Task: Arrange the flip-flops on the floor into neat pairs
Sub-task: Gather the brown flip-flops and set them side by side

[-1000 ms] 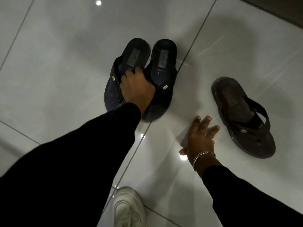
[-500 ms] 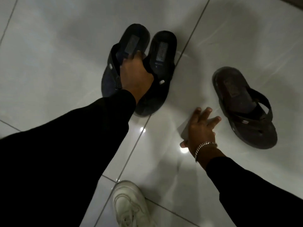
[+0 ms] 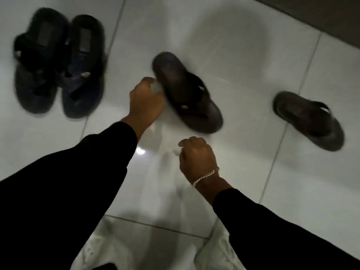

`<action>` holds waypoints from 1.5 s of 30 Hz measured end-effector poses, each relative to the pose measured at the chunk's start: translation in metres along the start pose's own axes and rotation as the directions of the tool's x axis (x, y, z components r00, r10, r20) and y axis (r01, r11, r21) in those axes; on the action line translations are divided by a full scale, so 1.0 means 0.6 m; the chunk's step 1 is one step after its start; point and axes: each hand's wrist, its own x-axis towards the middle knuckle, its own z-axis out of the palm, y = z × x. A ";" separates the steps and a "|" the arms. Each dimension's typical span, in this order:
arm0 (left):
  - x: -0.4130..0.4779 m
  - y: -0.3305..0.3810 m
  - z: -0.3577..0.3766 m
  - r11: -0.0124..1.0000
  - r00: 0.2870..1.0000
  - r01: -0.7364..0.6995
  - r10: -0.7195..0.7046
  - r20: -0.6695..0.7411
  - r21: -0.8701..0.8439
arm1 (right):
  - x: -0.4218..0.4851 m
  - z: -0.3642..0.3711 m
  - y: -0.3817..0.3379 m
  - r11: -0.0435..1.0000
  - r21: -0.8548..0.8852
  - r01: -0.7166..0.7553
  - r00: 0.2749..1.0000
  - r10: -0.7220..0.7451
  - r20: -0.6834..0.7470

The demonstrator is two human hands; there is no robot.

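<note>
Two dark blue flip-flops (image 3: pixel 37 61) (image 3: pixel 82 67) lie side by side at the far left, toes toward me. A brown flip-flop (image 3: pixel 187 92) lies in the middle, angled, and a second brown flip-flop (image 3: pixel 307 119) lies apart at the right. My left hand (image 3: pixel 145 103) is curled at the middle brown flip-flop's left edge near its heel, with fingertips touching it. Blur hides whether it grips. My right hand (image 3: pixel 196 156), with a chain bracelet, is a loose fist above the floor, holding nothing, just below that flip-flop's toe end.
The floor is glossy white tile (image 3: pixel 243 55) with grout lines and a bright light reflection. A dark wall base (image 3: pixel 321 16) runs along the far right. My white shoes (image 3: pixel 91 250) (image 3: pixel 220 250) stand at the bottom edge.
My left hand let go of the dark blue pair and moved right to the brown flip-flop. My right hand lifted off the floor and curled into a fist. The view shifted right, revealing a second brown flip-flop.
</note>
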 end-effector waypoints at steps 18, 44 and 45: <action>-0.019 0.117 0.206 0.996 0.996 -0.083 0.082 0.030 0.029 | -0.011 -0.204 0.520 0.685 -0.407 -0.604 0.784 0.603 -0.149; -0.096 0.107 0.289 0.972 0.950 -0.211 0.178 0.258 0.103 | -0.021 -0.108 0.322 0.727 0.474 -0.497 0.672 0.668 -0.320; -0.101 0.103 0.287 0.972 0.949 -0.214 0.183 0.257 0.099 | -0.025 -0.109 0.329 0.684 0.524 -0.507 0.634 0.708 -0.310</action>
